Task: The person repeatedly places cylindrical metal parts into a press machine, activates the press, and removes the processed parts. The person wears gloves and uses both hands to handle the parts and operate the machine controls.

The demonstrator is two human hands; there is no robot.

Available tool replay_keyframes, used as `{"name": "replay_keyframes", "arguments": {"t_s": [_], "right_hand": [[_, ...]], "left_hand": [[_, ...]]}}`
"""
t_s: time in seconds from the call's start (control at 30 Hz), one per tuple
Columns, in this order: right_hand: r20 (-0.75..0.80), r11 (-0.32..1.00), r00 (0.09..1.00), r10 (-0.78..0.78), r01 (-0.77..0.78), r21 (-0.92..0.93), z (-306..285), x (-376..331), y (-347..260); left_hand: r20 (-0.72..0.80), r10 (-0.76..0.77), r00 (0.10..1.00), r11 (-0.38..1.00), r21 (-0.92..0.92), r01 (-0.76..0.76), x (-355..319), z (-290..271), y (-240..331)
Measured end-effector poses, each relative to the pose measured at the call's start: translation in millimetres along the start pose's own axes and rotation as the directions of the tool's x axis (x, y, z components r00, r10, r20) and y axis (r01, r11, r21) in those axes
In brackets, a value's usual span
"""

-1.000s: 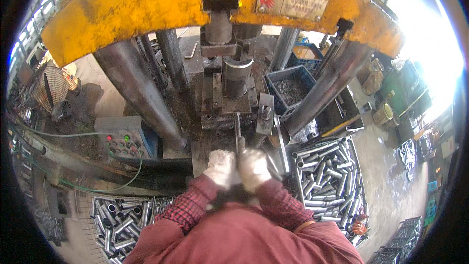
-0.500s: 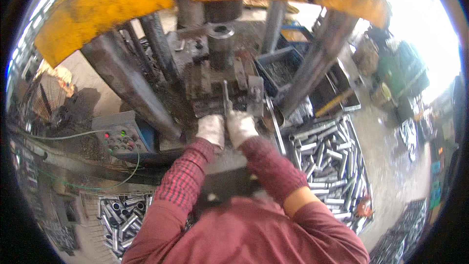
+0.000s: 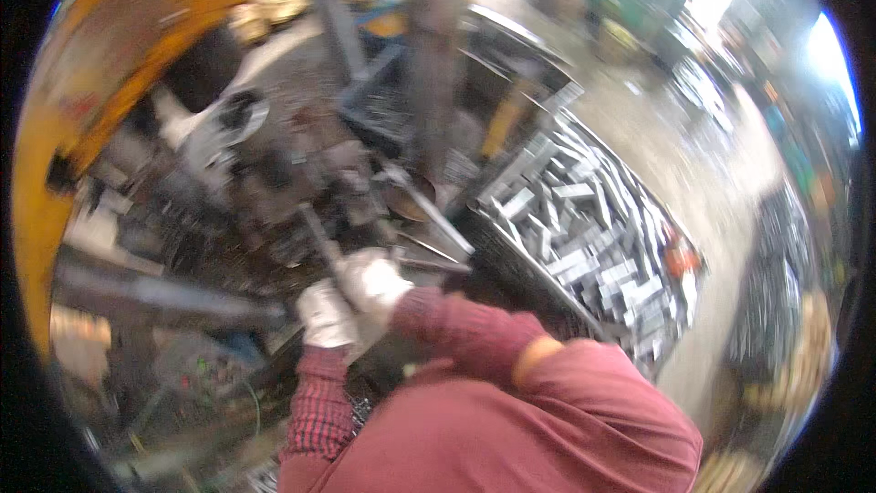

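A slim grey metal bar [image 3: 321,239] slants up and to the left from between my hands, toward the dark press bed. Around its near end my right hand [image 3: 374,281], in a white glove, is closed. Against the bar's left side sits my left hand [image 3: 327,315], also gloved and curled in; blur softens its fingers. Beyond the bar's far end lies the blurred fixture [image 3: 292,160] of the press. A ring-topped metal cylinder [image 3: 245,119] stands behind it.
To the right, a large bin [image 3: 584,319] holds many short shiny metal tubes. A blue crate [image 3: 379,100] stands beside a thick press column [image 3: 433,64]. The yellow press frame [image 3: 119,64] looms at left. Long bars [image 3: 452,228] lie right of my hands.
The view has swung to the right, so the press shifts left and tilts while the tube bin comes nearer the middle. My hands stay together at the bar.
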State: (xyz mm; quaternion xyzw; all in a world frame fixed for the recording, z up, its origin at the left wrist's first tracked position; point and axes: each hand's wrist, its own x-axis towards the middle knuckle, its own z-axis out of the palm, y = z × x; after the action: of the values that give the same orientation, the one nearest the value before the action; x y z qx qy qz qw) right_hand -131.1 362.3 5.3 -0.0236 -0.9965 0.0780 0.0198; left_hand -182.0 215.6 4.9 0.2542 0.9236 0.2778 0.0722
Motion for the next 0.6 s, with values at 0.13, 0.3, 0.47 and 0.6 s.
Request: {"name": "replay_keyframes", "arguments": {"t_s": [0.13,0.3,0.47,0.6], "right_hand": [[-0.208,0.998,0.976,0.068,-0.063,0.03,-27.8,-11.6,-6.7],[-0.422,0.962,0.878,0.228,-0.136,0.236,-69.8,-72.3,-4.8],[-0.344,0.679,0.754,0.56,-0.179,0.712,-58.2,-227.2,72.5],[0.101,0.224,0.446,0.889,-0.617,0.755,27.8,-368.8,170.6]], "left_hand": [[0.054,-0.069,0.996,0.883,-0.461,0.087,0.3,10.3,0.3],[0.191,-0.106,0.976,0.613,-0.76,0.215,7.0,9.7,-14.1],[-0.044,0.152,0.987,0.968,0.209,-0.14,8.7,12.4,-15.4],[-0.079,0.137,0.987,0.974,0.193,-0.12,4.2,12.1,-11.4]]}}
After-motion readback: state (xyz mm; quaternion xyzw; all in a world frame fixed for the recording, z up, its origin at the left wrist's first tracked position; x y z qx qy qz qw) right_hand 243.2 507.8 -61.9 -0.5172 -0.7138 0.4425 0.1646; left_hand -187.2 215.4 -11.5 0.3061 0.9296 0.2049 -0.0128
